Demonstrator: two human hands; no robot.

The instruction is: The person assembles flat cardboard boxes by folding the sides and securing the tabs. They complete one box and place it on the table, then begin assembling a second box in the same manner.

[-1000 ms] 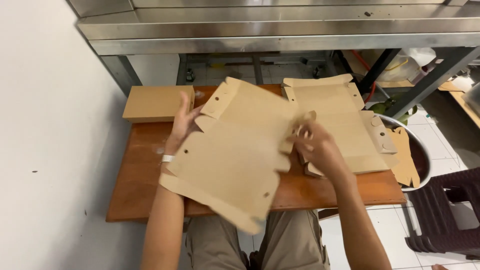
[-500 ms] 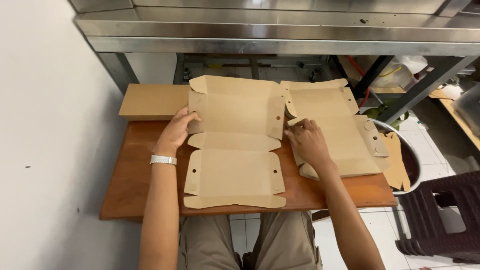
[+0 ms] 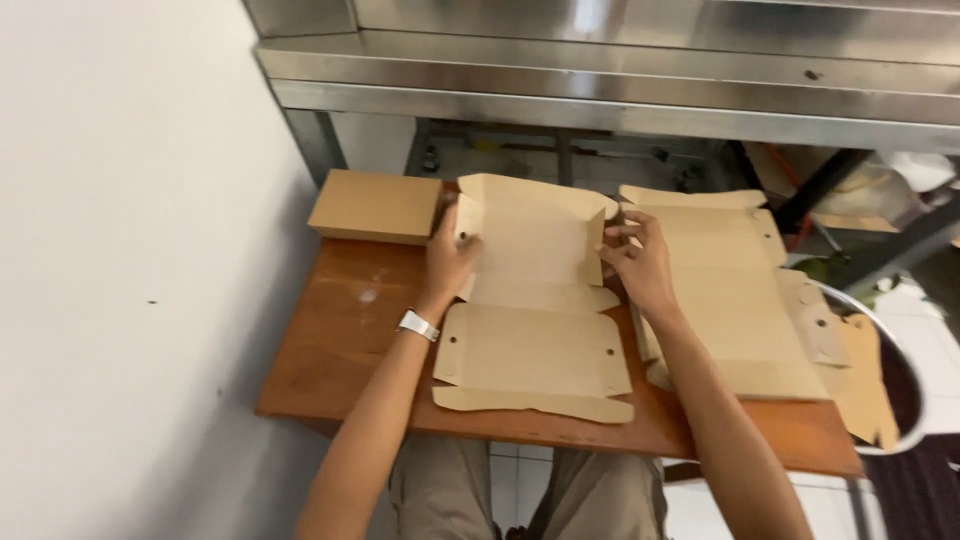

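1. While I watch through the head camera, the flat cardboard box blank point(image 3: 533, 300) lies at the centre of the frame on the wooden table point(image 3: 340, 340), its far half being raised into walls and its near half, the lid panel with two small holes, still flat toward the lower middle.
2. Left hand point(image 3: 447, 262), wearing a watch point(image 3: 418, 324), presses against the left side flap of the blank; thumb and fingers pinch that flap, so the grasp is closed on the cardboard.
3. Right hand point(image 3: 637, 262) mirrors it on the right side flap, fingertips curled over the upper edge and likewise clenched on the blank.
4. As I judge it, the step in hand is folding both side walls upright. To do it well, I would push both walls in evenly along the printed creases, keep the back wall standing, and seat the corner tabs before letting go, so that the walls do not spring flat.
5. A finished closed box point(image 3: 375, 205) sits at upper left, touching the blank's left edge.
6. A stack of unfolded blanks point(image 3: 735, 300) lies to the right, just beside the right hand, overhanging the table edge.
7. A steel shelf point(image 3: 620, 70) spans the top of the frame.
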